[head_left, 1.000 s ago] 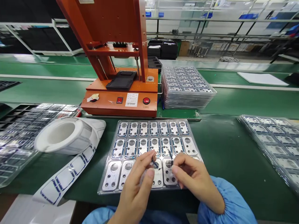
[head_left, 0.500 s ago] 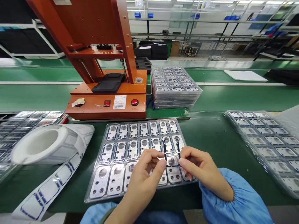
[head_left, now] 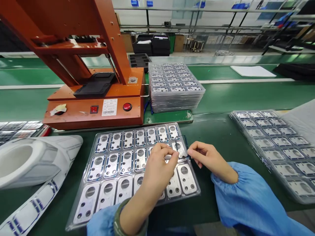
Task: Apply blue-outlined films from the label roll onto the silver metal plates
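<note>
A clear tray of silver metal plates lies in front of me; the plates in the upper two rows have dark blue frames round their edges. Over its right side, a thin dark rectangular frame is held up between my hands. My left hand pinches its left side near the middle row. My right hand has thumb and index finger closed on its right side, just off the tray's edge. The roll of backing strip, with dark blue frames on it, lies at the left.
An orange press stands at the back left, beside a tall stack of filled trays. More filled trays lie at the right. A white sheet rests farther back.
The view has turned, so the scene sits farther left. The dark frame, held upright facing me before, now looks turned and narrower, near the tray's right edge.
</note>
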A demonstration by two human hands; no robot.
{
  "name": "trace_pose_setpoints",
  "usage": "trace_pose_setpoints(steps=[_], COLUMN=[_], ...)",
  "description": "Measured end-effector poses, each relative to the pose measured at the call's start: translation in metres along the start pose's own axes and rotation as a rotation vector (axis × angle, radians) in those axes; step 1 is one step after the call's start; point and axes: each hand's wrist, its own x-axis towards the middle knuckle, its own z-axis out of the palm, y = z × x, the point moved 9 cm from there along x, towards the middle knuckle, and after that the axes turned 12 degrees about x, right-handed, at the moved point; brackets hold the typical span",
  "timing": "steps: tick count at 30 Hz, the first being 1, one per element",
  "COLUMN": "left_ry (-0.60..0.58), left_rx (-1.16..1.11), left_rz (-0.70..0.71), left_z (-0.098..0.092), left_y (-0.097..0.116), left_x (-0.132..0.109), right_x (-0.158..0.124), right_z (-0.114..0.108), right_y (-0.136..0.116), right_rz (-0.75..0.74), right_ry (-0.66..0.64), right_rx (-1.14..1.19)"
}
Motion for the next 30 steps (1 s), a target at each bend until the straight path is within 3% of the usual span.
trace_pose_setpoints(steps=[4, 8, 30], left_ry=[-0.024, -0.017, -0.021], left_rx=[0.087, 0.116, 0.231], left_rz=[0.008, 0.039, 0.14], left_z=[0.014, 0.016, 0.023], left_y=[-0.01, -0.011, -0.014], left_x=[0.006, 0.006, 0.003], right_x=[0.007, 0.005, 0.005], right_z=[-0.005, -0.002, -0.002], right_y=[0.02, 0.029, 0.027], right_rz=[0.002, 0.032, 0.089], right_ry=[0.067, 0.077, 0.078], right_rx=[-0.026, -0.043, -0.072])
